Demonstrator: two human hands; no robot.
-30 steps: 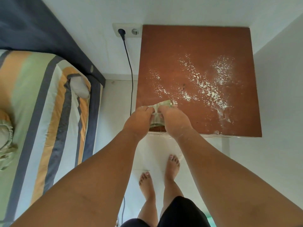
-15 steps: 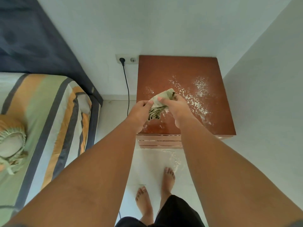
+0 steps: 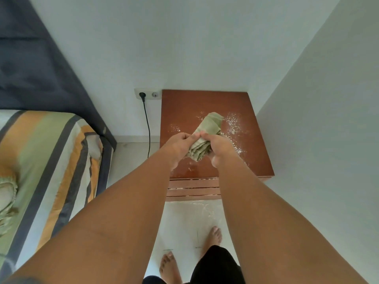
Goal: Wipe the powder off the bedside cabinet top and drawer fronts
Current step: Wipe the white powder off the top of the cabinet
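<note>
Grip: your left hand and right hand both clutch the bunched cloth above the cabinet.
Powder: scattered right of the cloth.

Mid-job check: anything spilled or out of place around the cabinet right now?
Yes. White powder is scattered on the cabinet top, with more on the floor below the drawer fronts. Both hands, left and right, hold the green cloth bunched up.

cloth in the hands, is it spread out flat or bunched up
Bunched up. The green cloth is gathered into a thick roll with folds showing, gripped between the left hand and right hand above the cabinet top.
</note>
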